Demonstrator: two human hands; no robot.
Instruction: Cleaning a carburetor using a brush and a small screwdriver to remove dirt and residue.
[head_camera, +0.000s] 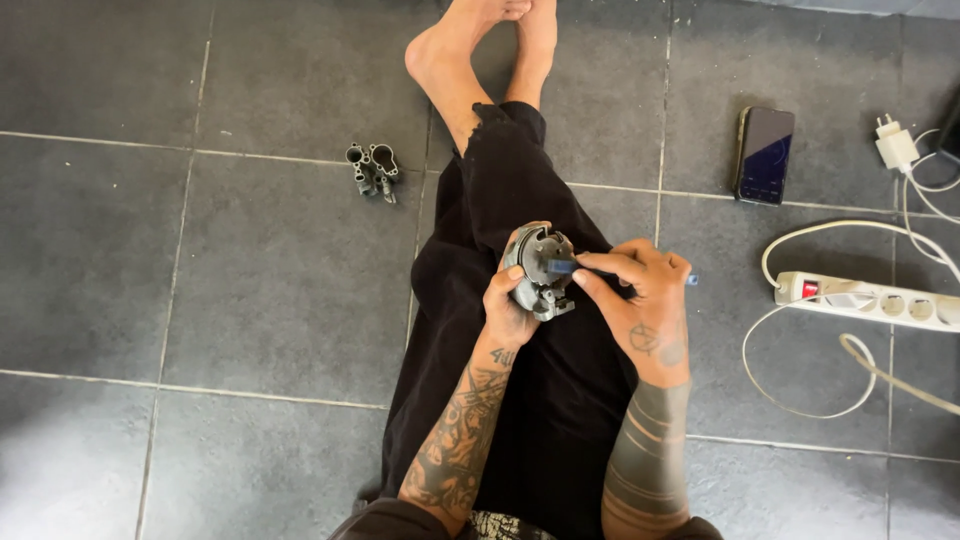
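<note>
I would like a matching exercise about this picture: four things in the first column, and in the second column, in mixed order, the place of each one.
Things:
1. grey metal part
2. second metal part
3. phone
4. power strip

Places:
A. on the floor tiles, left of the person's legs
B. on the floor at the far right, with white cables around it
C. held in the left hand, above the lap
D. flat on the floor, right of the legs, screen up

Pairs: 1-C, 2-A, 3-D, 4-B
</note>
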